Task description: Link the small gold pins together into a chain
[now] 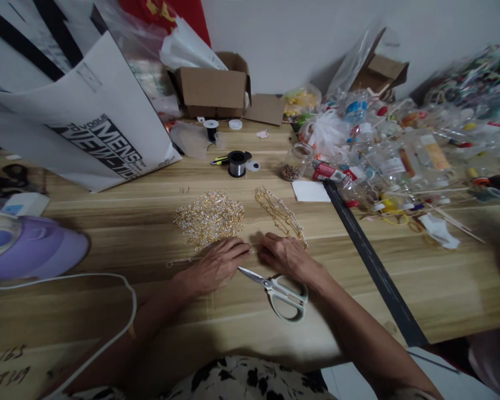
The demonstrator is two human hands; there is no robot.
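The left hand (pixel 216 268) and the right hand (pixel 286 256) are laid palm down on the worktop (pixel 141 222), near the middle of its near edge, with their fingertips almost met; the fingers of both are held close together and bent to the wood, and whether anything small is pinched in them cannot be told. The pile of gold links (pixel 209 218) is touched at its near side by the left fingers, and the gold chains (pixel 280 214) are spread just beyond the right hand. The scissors (pixel 281 291) are seen closed between the hands and the near edge, just beside the right wrist. Bare wood is left open between the pile and the paper bag (pixel 87 128) at the far left corner, and along the near edge rightward to the black strip (pixel 370 260). A white cable (pixel 123 289) is looped over the near left part. At the far edge an open cardboard box (pixel 214 89) is stood with white plastic packets in it; a glass jar (pixel 294 164) with coloured beads at its bottom is set before the heap of plastic bottles (pixel 400 155) by which the far right corner is filled
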